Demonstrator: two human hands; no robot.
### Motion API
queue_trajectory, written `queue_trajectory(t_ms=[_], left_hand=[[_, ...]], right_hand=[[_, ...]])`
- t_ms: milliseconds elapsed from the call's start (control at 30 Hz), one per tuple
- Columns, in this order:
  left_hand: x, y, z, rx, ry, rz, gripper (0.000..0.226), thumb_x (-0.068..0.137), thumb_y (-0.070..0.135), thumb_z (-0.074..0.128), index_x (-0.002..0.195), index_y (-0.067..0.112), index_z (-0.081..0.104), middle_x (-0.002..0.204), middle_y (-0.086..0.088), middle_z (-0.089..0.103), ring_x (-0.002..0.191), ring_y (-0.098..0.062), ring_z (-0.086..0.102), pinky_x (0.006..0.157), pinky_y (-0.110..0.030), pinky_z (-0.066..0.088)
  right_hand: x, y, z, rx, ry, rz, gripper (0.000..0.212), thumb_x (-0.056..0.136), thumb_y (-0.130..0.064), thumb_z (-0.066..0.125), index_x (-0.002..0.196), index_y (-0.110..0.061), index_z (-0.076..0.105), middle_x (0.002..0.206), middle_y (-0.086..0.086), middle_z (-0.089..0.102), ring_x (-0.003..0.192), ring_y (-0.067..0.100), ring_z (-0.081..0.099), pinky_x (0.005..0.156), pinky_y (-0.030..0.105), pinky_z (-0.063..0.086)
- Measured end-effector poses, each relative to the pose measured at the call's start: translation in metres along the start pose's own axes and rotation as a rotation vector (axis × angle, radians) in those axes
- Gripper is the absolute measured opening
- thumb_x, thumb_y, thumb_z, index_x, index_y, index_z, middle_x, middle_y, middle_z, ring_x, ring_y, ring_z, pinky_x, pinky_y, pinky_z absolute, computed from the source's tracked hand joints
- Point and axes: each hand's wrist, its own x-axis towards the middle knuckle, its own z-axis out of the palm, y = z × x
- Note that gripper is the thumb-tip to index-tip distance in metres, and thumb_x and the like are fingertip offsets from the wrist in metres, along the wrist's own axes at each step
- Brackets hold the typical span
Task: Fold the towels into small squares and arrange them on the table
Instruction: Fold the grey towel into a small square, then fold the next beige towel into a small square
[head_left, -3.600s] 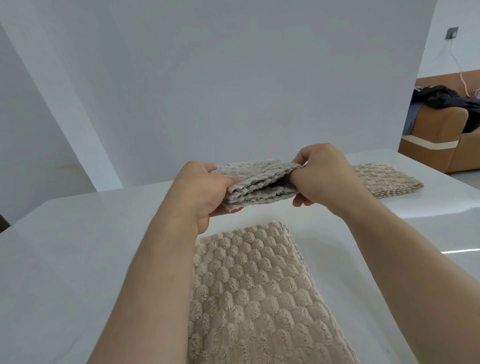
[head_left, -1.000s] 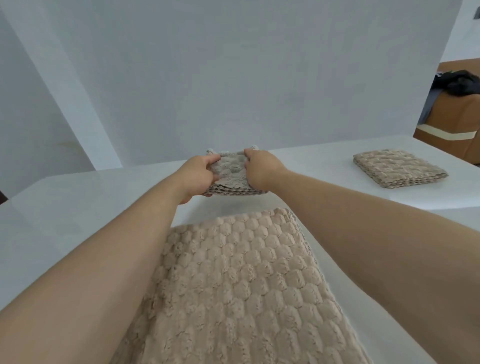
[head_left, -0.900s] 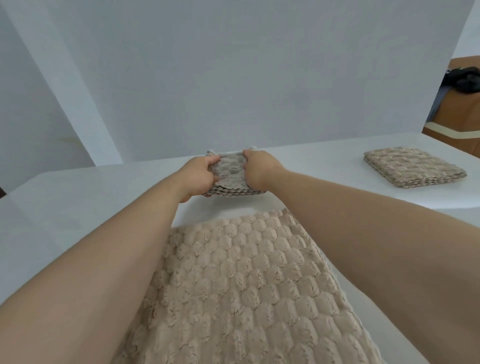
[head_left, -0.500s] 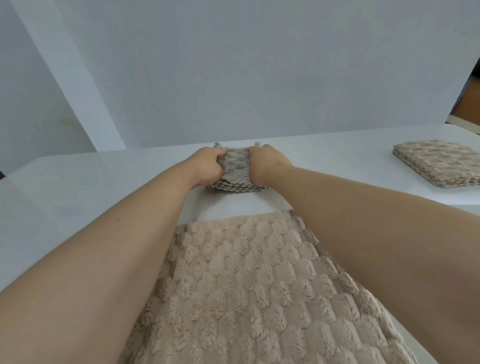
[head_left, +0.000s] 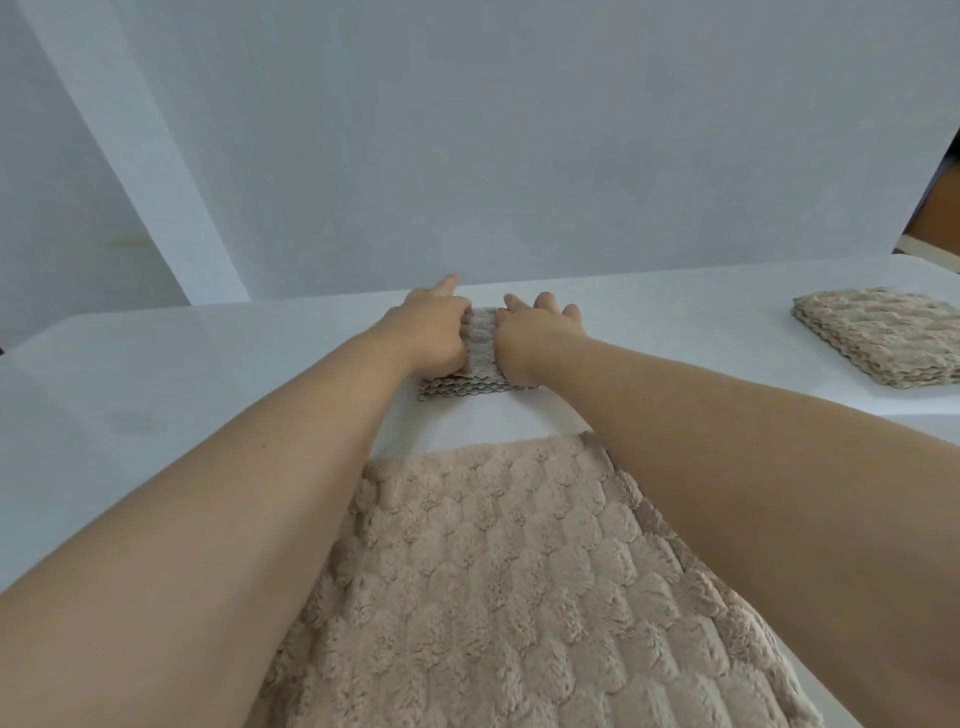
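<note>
A small folded grey-beige towel (head_left: 475, 382) lies on the white table (head_left: 156, 395) near its far edge. My left hand (head_left: 428, 332) presses on its left half, the index finger stretched out forward. My right hand (head_left: 530, 332) lies flat on its right half with the fingers spread. Only a narrow strip of the towel shows between the hands, plus its layered near edge. A larger beige towel (head_left: 519, 587) lies spread flat close to me, between my forearms. A second folded beige square (head_left: 883, 338) sits at the far right of the table.
A plain white wall panel (head_left: 519, 145) stands directly behind the table's far edge. A brown piece of furniture (head_left: 940, 208) shows past the panel at the right edge.
The folded towel was held up in both hands, then set down on the table near the far edge. In the last half second my fingers uncurled from gripping it to pressing flat on top.
</note>
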Motion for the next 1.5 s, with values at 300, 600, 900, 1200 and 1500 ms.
queue_trajectory(t_ms=[300, 600, 900, 1200, 1500], left_hand=[[0.008, 0.0, 0.02, 0.008, -0.117, -0.031, 0.063, 0.098, 0.012, 0.037, 0.159, 0.013, 0.018, 0.166, -0.01, 0.017, 0.154, -0.028, 0.013, 0.123, -0.044, 0.018], [-0.032, 0.025, -0.01, 0.068, 0.036, -0.093, 0.059, 0.095, 0.011, 0.044, 0.151, 0.005, 0.031, 0.153, -0.015, 0.041, 0.135, -0.032, 0.045, 0.1, -0.039, 0.043], [-0.16, 0.048, -0.032, -0.077, 0.003, -0.042, 0.041, 0.098, 0.014, 0.046, 0.138, 0.013, 0.053, 0.142, -0.009, 0.056, 0.124, -0.025, 0.055, 0.101, -0.033, 0.047], [-0.258, 0.076, -0.017, -0.117, -0.056, -0.035, 0.059, 0.107, 0.035, 0.042, 0.16, 0.018, 0.024, 0.165, -0.001, 0.027, 0.149, -0.021, 0.032, 0.12, -0.032, 0.028], [-0.275, 0.06, 0.01, -0.113, 0.113, -0.313, 0.051, 0.107, 0.037, 0.034, 0.146, 0.005, 0.044, 0.158, -0.017, 0.037, 0.146, -0.033, 0.033, 0.119, -0.045, 0.03]], right_hand=[[0.006, 0.017, 0.009, 0.188, -0.108, 0.005, 0.056, 0.106, -0.03, 0.02, 0.161, -0.021, 0.015, 0.17, -0.006, 0.006, 0.157, 0.033, -0.004, 0.119, 0.067, 0.0], [-0.02, 0.022, -0.022, 0.328, -0.097, -0.043, 0.054, 0.11, -0.032, 0.017, 0.162, -0.023, 0.007, 0.171, -0.003, 0.0, 0.157, 0.032, -0.002, 0.12, 0.066, 0.004], [-0.141, 0.032, -0.042, 0.494, -0.038, -0.146, 0.053, 0.109, -0.045, 0.031, 0.157, -0.023, 0.034, 0.162, 0.001, 0.036, 0.143, 0.026, 0.04, 0.118, 0.046, 0.031], [-0.229, 0.051, -0.019, 0.664, 0.108, -0.048, 0.051, 0.105, -0.041, 0.043, 0.153, -0.024, 0.042, 0.161, -0.004, 0.037, 0.145, 0.018, 0.037, 0.12, 0.04, 0.029], [-0.261, 0.064, 0.012, 0.694, 0.218, 0.149, 0.051, 0.103, -0.042, 0.044, 0.147, -0.018, 0.05, 0.155, 0.002, 0.044, 0.14, 0.022, 0.043, 0.116, 0.04, 0.034]])
